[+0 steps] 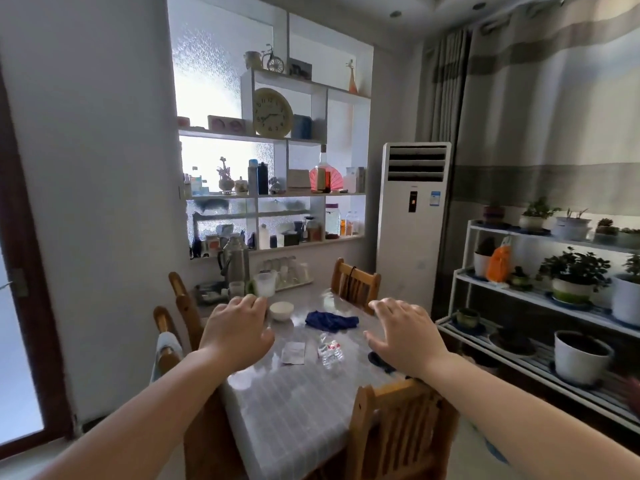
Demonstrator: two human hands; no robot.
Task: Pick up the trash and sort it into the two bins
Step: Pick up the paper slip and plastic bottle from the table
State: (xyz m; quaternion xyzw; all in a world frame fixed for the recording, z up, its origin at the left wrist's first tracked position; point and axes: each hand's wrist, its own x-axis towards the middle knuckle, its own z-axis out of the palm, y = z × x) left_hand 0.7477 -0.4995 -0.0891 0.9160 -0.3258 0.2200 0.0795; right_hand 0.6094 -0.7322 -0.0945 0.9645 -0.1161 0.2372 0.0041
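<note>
On the table (294, 403) lie a crushed clear plastic bottle (330, 351), a flat white packet (293, 353) and a crumpled blue cloth or bag (331, 322). A dark item (377, 361) peeks out from under my right hand. My left hand (237, 332) hovers palm down over the table's left side, fingers apart, holding nothing. My right hand (403, 336) hovers over the right side, also spread and empty. No bins are in view.
A white bowl (281, 310), a plastic measuring cup (266, 285), a steel thermos (235, 261) and a tray of glasses stand at the table's far end. Wooden chairs (398, 427) surround the table. A plant rack (540, 306) and a standing air conditioner (412, 223) are on the right.
</note>
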